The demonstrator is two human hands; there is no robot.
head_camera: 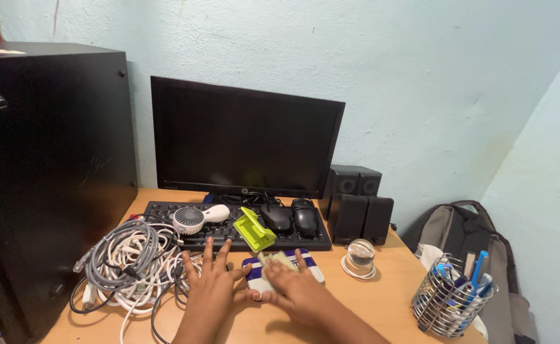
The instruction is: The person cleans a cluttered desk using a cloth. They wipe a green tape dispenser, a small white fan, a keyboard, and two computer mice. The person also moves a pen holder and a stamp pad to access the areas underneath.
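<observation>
Wooden desk (382, 306), head view looking down. Both hands sit low centre, just in front of the keyboard (229, 232). Left hand (213, 290) lies flat, palm down, fingers spread, tips touching the desk beside the cable heap (127, 264); it grips nothing and looks like a brace. Right hand (299, 290) presses a pale crumpled cloth (279, 260) down onto a flat striped pad (283, 271), blue and white; fingers curl loosely over the cloth, so it is pinned under them rather than pinched. Exact grip partly hidden by the hand itself.

Pad lies on the desk between the hands and the keyboard, touching or nearly touching the keyboard's front edge. Its long axis runs left to right, roughly parallel to the keyboard, tilted a little so the right end sits nearer the camera. Flat, face up. Cloth is bunched, no clear axis.

Around: green phone stand (254, 229), white handheld fan (194, 218) and two black mice (291, 216) rest on the keyboard, probably parked there for desk room. Monitor (245, 140) is dark behind. Speakers (359, 210) stand to the right, a glass ball (360, 253) near them. Wire pen basket (449, 302) is at the right edge, a backpack (468, 232) beyond it, and a black cabinet (44, 178) on the left.
</observation>
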